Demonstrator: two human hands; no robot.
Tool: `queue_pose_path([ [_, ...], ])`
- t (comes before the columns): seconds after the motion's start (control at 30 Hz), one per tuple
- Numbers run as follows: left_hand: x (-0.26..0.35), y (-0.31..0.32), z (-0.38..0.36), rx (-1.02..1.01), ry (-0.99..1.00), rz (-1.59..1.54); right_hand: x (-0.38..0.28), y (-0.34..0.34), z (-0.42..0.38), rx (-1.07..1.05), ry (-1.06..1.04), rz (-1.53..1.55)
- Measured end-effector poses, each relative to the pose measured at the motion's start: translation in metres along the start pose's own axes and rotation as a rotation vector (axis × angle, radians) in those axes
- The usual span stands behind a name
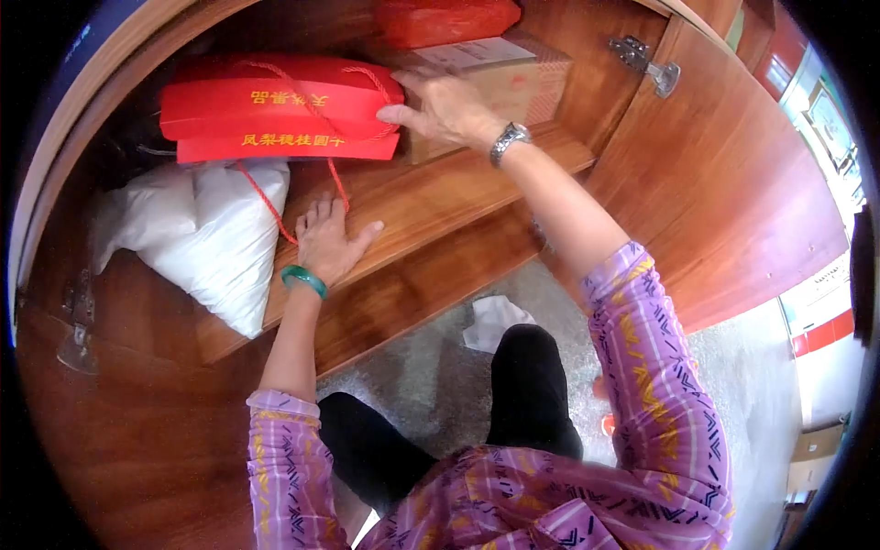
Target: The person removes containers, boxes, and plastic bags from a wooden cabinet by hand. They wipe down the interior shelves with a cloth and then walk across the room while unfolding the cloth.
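Note:
On the cabinet shelf lies a red gift box (pixel 211 110) with yellow Chinese lettering and red rope handles. My right hand (pixel 449 108), wearing a metal watch, is at its right end; the thumb reaches its front and the fingers are stretched out and apart. Part of this hand overlaps a cardboard box (pixel 500 92) beside it. My left hand (pixel 328 246), with a green bangle, rests flat on the wooden shelf (pixel 440 197), fingers spread. One hanging rope handle (pixel 339 183) passes by its fingertips. Left of it sits a full white plastic bag (pixel 225 229).
A red package (pixel 449 20) lies on top of the cardboard box. The cabinet door (pixel 724 192) stands open at the right, with a metal hinge (pixel 646 69). A crumpled white cloth or paper (pixel 500 321) lies on the grey floor (pixel 412 367) near my knees.

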State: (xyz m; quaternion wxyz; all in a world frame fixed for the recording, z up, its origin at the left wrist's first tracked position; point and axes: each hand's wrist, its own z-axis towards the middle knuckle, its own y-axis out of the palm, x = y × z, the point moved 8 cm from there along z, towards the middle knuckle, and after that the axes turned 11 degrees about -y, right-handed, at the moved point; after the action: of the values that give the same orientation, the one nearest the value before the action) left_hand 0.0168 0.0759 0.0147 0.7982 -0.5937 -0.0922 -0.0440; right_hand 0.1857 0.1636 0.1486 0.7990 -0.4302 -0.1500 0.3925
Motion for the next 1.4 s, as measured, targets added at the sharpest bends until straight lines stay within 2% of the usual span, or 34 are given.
queue_pose_path([
  [0.07,0.000,-0.001,0.001,-0.013,-0.003,0.004,-0.024,-0.004,0.007,0.231,-0.199,-0.091],
  [0.1,0.001,-0.002,0.000,-0.006,0.002,0.021,-0.031,0.000,0.014,0.001,-0.034,0.050],
  [0.23,0.000,-0.002,0.000,0.011,0.007,-0.031,-0.066,0.012,0.038,0.044,-0.178,0.040],
  [0.37,-0.002,-0.005,0.000,0.028,-0.028,-0.052,-0.072,0.016,0.053,-0.004,-0.117,0.000],
  [0.43,-0.007,-0.009,0.002,-0.001,-0.058,-0.242,-0.069,0.017,0.052,-0.035,-0.100,-0.007],
  [0.53,-0.011,-0.014,0.000,0.057,-0.075,-0.342,-0.065,0.023,0.057,-0.086,-0.075,0.025],
  [0.6,-0.020,-0.012,0.005,0.016,-0.129,-0.384,-0.063,0.027,0.059,-0.061,-0.083,0.033],
  [0.67,-0.038,-0.004,0.014,0.038,-0.217,-0.805,-0.068,0.024,0.060,-0.069,-0.091,0.018],
  [0.7,-0.040,-0.004,0.021,-0.015,-0.255,-0.946,-0.067,0.023,0.059,-0.088,-0.070,0.035],
  [0.73,-0.042,-0.007,0.024,-0.003,-0.264,-0.946,-0.066,0.023,0.059,-0.110,-0.050,0.052],
  [0.8,-0.032,-0.012,0.032,-0.058,-0.265,-1.321,-0.067,0.022,0.058,-0.098,-0.044,0.048],
  [0.83,-0.027,-0.014,0.036,-0.129,-0.248,-1.411,-0.066,0.021,0.058,-0.086,-0.040,0.051],
  [0.87,-0.026,-0.019,0.040,-0.117,-0.249,-1.413,-0.065,0.021,0.059,-0.073,-0.036,0.052],
  [0.93,-0.024,-0.011,0.047,-0.237,-0.353,-1.629,-0.065,0.019,0.058,-0.071,-0.031,0.038],
  [0.97,-0.023,-0.010,0.054,-0.276,-0.334,-1.704,-0.065,0.018,0.057,-0.074,-0.030,0.066],
  [1.07,-0.010,-0.017,0.059,-0.275,-0.290,-1.878,-0.064,0.010,0.055,-0.084,-0.046,0.135],
  [1.17,-0.011,-0.016,0.059,-0.230,-0.332,-1.951,-0.064,0.004,0.055,-0.104,-0.073,0.224],
  [1.23,-0.012,-0.018,0.059,-0.207,-0.322,-1.972,-0.066,0.009,0.060,-0.208,-0.128,0.359],
  [1.4,-0.013,-0.018,0.059,-0.204,-0.295,-1.977,-0.065,-0.004,0.067,-0.159,-0.180,0.205],
])
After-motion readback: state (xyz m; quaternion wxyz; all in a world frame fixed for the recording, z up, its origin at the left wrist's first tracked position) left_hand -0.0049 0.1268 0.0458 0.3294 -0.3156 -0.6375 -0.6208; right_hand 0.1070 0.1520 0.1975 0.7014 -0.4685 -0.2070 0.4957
